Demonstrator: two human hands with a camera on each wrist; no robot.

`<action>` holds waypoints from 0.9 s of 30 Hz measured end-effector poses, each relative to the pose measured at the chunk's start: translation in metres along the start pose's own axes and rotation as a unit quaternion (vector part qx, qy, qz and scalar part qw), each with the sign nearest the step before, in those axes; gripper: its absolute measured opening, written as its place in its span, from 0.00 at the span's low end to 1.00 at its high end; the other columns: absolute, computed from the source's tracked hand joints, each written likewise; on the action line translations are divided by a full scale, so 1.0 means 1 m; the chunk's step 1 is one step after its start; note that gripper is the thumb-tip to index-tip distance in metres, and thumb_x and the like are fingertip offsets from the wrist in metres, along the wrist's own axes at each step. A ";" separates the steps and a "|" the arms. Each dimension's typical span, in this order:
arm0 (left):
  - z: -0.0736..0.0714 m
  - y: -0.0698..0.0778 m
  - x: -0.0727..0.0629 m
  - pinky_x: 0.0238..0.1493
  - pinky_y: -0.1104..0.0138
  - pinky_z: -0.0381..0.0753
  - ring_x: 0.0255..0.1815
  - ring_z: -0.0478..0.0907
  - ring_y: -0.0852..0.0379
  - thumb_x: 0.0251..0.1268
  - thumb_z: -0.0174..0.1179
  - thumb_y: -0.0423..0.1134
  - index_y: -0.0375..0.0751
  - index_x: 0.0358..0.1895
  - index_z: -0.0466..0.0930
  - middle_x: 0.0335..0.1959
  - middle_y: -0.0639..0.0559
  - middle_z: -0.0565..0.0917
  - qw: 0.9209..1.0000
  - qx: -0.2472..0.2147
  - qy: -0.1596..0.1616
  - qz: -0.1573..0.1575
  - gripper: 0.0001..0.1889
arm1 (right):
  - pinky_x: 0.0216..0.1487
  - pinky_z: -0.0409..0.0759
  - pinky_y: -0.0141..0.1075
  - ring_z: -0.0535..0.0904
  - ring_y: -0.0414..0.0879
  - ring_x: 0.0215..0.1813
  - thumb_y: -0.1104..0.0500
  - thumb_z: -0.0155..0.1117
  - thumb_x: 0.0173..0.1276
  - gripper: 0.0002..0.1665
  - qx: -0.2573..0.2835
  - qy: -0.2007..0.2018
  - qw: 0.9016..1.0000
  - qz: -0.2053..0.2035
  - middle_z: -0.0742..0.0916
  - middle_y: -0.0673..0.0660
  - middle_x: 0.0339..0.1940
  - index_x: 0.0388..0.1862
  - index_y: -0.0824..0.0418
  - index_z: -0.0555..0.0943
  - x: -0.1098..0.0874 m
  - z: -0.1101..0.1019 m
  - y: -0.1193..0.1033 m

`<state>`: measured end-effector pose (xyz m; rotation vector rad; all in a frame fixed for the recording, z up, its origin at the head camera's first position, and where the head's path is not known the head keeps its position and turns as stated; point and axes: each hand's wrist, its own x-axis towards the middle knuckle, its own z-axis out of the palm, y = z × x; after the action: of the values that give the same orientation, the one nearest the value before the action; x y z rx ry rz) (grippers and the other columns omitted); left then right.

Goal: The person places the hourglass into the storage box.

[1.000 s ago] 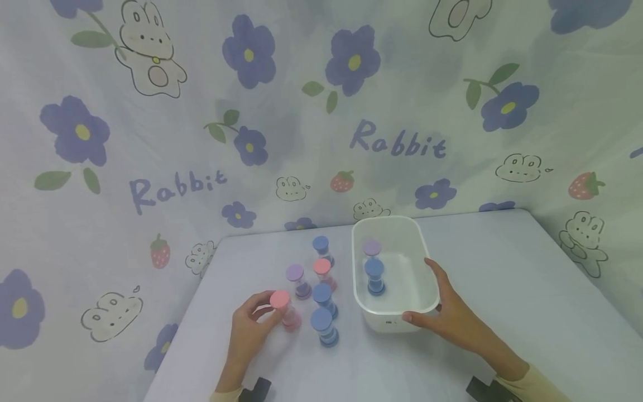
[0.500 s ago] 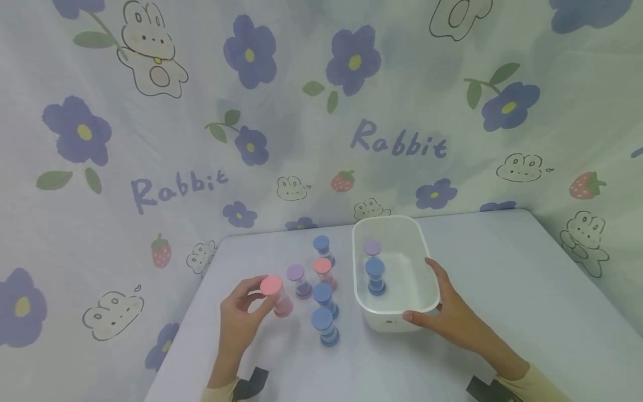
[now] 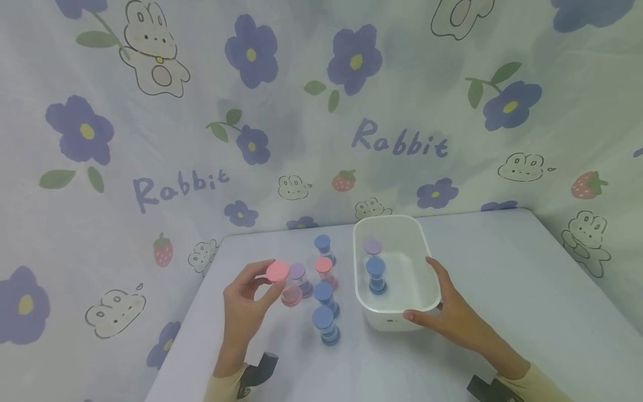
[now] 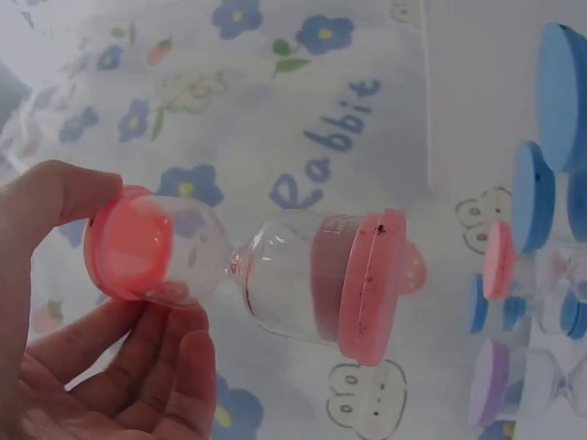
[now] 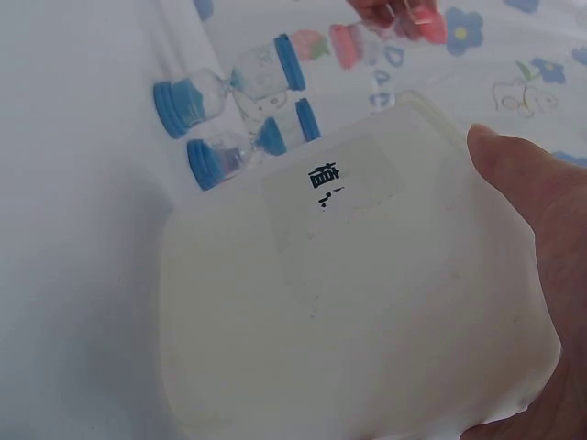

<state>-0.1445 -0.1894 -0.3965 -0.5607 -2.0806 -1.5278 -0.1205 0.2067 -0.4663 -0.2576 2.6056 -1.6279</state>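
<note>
My left hand [image 3: 246,304] pinches the top cap of a pink hourglass [image 4: 371,289], thumb on one side and fingers on the other. The hourglass is raised above the table and slightly tilted, with pink sand in its lower bulb. In the head view it overlaps a purple hourglass [image 3: 298,272] standing behind it. With thumb and fingers spread around its front right corner, my right hand [image 3: 454,318] grips a white plastic bin [image 3: 389,321]; some of those fingers are hidden. Inside the bin stand a blue hourglass [image 3: 375,268] and a purple hourglass [image 3: 373,247].
Between the left hand and the bin, another pink hourglass [image 3: 324,265] and several blue hourglasses [image 3: 323,318] stand upright on the white table [image 3: 502,268]. A curtain [image 3: 301,111] with rabbits and flowers rises behind the table's back edge.
The left hand has lifted the pink hourglass off the table, first moving left and then back right and away from me. The right hand and the bin have stayed put.
</note>
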 end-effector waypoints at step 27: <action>0.055 0.028 0.034 0.51 0.72 0.87 0.51 0.85 0.62 0.54 0.71 0.19 0.31 0.54 0.85 0.50 0.58 0.88 0.996 -0.081 -0.027 0.024 0.21 | 0.66 0.78 0.68 0.69 0.69 0.74 0.42 0.80 0.59 0.73 -0.009 0.000 1.000 0.017 0.60 0.69 0.82 0.85 0.45 0.35 0.000 -0.001 0.000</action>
<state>-0.1632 -0.1271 -0.3683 -0.7129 -1.9781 -1.6804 -0.1211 0.2077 -0.4661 -0.2140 2.6104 -1.5956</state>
